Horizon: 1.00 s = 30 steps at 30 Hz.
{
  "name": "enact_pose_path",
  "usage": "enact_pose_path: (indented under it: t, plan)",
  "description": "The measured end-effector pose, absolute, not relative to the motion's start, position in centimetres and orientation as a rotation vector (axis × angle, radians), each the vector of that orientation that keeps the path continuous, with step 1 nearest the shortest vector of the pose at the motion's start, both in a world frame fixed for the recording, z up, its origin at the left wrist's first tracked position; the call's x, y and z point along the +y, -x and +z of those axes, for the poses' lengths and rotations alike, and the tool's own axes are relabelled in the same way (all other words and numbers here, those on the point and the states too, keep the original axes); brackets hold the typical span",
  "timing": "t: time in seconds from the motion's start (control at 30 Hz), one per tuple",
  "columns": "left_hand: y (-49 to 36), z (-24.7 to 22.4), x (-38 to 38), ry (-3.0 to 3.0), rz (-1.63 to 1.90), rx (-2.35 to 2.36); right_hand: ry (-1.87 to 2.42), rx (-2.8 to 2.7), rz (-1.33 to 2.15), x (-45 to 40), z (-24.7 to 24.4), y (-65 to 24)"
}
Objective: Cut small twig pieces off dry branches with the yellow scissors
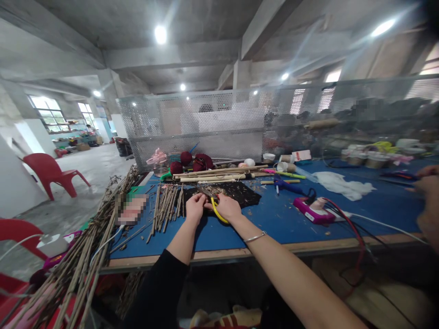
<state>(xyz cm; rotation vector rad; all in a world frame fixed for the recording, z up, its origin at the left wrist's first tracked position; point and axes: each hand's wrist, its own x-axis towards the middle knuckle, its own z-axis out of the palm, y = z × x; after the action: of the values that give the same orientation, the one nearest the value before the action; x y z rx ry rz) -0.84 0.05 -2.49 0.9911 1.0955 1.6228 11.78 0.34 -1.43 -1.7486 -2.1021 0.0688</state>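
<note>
My right hand (229, 208) is closed on a pair of yellow-handled scissors (216, 210); their metal blades point up and to the left. Close beside the blades, my left hand (195, 206) has its fingers pinched together, and whatever they hold is too small to make out. Both hands are above the near edge of a black cloth (248, 194) strewn with small plant scraps. To the left of it, short cut sticks (166, 208) lie in a loose row on the blue tabletop (274, 233).
Long dry stalks (89, 246) lean over the table's left end. Behind the cloth are pale sticks (216, 176) and dark red yarn balls (186, 158). A blue glue gun (286, 185) and purple power strip (313, 212) lie rightward. Another person's blurred hand (428, 192) is far right.
</note>
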Motion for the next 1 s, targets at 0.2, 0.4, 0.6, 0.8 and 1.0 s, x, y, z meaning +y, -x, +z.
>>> enact_pose_path:
  t: [0.2, 0.4, 0.6, 0.8, 1.0]
  plan:
    - [0.87, -2.86, 0.53, -0.941, 1.638, 1.081, 1.794, -2.118, 0.082, 0.44, -1.36, -11.89]
    - [1.02, -2.88, 0.64, -0.943, 1.679, 1.076, 1.791, -2.068, 0.030, 0.06, -1.08, -11.69]
    - [0.92, -2.53, 0.18, -1.027, 1.655, 1.066, 1.662, -2.096, -0.005, -0.08, -1.25, -11.72]
    - [0.97, -2.84, 0.43, -1.024, 1.633, 1.030, 1.704, -2.107, 0.044, -0.14, -1.14, -11.78]
    - [0.83, -3.08, 0.74, -0.903, 1.614, 0.935, 1.707, -2.072, 0.039, -0.05, -1.28, -11.59]
